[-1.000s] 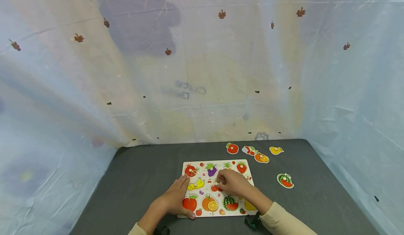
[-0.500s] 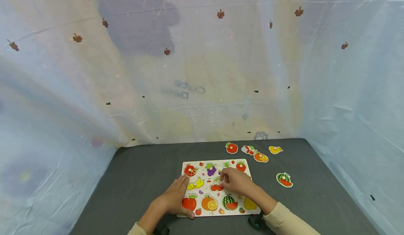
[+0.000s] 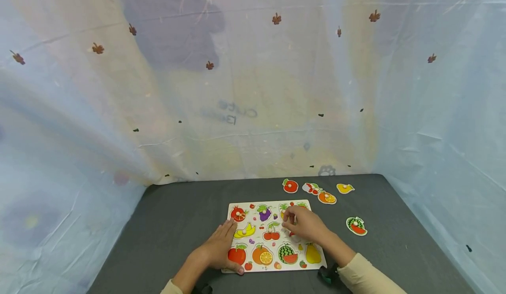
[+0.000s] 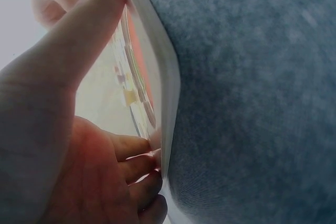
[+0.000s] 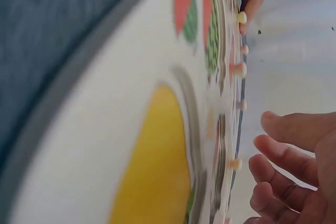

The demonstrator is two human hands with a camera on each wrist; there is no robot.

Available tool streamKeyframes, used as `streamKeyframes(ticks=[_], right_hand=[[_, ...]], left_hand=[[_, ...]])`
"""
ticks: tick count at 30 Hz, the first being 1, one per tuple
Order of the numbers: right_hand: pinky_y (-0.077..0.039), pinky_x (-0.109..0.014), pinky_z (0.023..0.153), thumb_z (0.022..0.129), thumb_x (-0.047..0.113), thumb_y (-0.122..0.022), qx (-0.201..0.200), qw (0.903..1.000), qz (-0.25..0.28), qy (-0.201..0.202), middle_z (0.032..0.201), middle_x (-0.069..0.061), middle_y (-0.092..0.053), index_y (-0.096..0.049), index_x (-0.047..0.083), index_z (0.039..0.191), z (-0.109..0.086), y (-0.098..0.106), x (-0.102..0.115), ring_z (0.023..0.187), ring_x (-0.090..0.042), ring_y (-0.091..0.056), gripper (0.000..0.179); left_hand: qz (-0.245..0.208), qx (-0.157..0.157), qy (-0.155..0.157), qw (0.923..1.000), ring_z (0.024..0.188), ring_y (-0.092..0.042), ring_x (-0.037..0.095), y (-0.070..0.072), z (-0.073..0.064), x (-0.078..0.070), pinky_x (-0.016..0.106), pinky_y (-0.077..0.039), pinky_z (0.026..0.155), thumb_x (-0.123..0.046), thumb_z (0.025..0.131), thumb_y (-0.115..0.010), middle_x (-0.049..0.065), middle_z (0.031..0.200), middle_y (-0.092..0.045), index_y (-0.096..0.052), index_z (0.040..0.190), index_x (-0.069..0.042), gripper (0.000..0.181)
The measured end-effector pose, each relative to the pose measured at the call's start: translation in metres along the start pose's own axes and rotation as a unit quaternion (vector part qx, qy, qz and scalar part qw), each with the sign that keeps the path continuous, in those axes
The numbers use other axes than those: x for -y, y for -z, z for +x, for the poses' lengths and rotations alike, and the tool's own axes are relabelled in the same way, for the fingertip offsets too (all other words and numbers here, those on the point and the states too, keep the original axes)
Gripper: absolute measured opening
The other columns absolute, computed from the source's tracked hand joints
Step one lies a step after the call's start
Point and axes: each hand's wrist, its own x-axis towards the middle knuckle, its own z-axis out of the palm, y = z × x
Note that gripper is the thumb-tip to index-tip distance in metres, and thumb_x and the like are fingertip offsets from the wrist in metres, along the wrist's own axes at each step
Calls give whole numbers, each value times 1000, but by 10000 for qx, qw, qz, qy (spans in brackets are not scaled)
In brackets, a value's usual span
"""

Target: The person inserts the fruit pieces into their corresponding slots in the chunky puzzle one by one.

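Observation:
A white fruit puzzle board [image 3: 290, 267] lies on the dark table. My left hand [image 3: 218, 245] rests on its left side, fingers straight along the edge and thumb at the near corner. Above the board's right half hovers my right hand [image 3: 306, 224], fingers loosely bent and holding nothing. In the right wrist view the thumb and fingertips [image 5: 270, 119] are apart from the knobs [image 5: 239, 70]. A cherry piece [image 3: 271, 234] sits in the board just left of that hand. Bananas [image 3: 246, 230], grapes [image 3: 264, 213] and a pomegranate [image 3: 238, 214] also show there. My right hand partly hides the strawberry and pineapple.
Behind the board's right side lie a loose red apple piece [image 3: 290, 187], a red-and-white piece [image 3: 311, 188], an orange piece [image 3: 327, 197] and a yellow pear piece [image 3: 345, 189]. A watermelon piece [image 3: 357, 227] lies to the right. A pale curtain [image 3: 253, 153] surrounds the table.
My right hand has let go of the cherry piece and moved right, away from it, uncovering the cherries and the pear shape. The left hand has stayed in place.

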Motion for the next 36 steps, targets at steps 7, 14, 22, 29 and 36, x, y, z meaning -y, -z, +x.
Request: streamKeyframes(ticks=[7,14,22,29,36], right_hand=[[-44,-26,55,97,22,-82,-224,9994,-47,-242,81,8,-57,-69,21,92,4,12,-12,65,-9,-49,14],[-45,-28,57,98,18,-80,-497,9978,112,-435,81,6,-59,-70,17,96,10,27,-30,66,-11,-52,10],[-46,-31,60,98,16,-79,-843,9942,16,-670,82,2,-59,-71,13,98,18,43,-50,69,-14,-52,9],[-42,-31,58,98,19,-80,-1159,9891,-315,-855,85,1,-61,-70,12,100,25,50,-71,69,-15,-51,12],[-43,-34,60,98,16,-79,-1354,9851,-382,-990,87,-5,-61,-71,7,103,35,56,-84,69,-19,-52,13]], left_hand=[[-155,26,-66,9999,162,-18,43,-2,2,5,61,-19,131,-67,69,-94,26,174,-22,-24,165,8,140],[-268,-7,-146,9995,162,-17,43,-7,5,13,61,-17,132,-76,69,-89,26,174,-21,-22,166,7,144],[-335,-153,-188,9991,162,-17,43,-15,8,20,64,-17,130,-79,65,-88,25,174,-22,-23,166,6,147],[-80,-67,-191,9998,161,-19,45,-5,2,8,63,-19,130,-73,69,-90,27,172,-23,-24,165,8,142],[-286,-9,-128,9995,161,-17,46,-4,1,7,64,-18,130,-70,69,-92,27,173,-21,-24,165,8,141]])
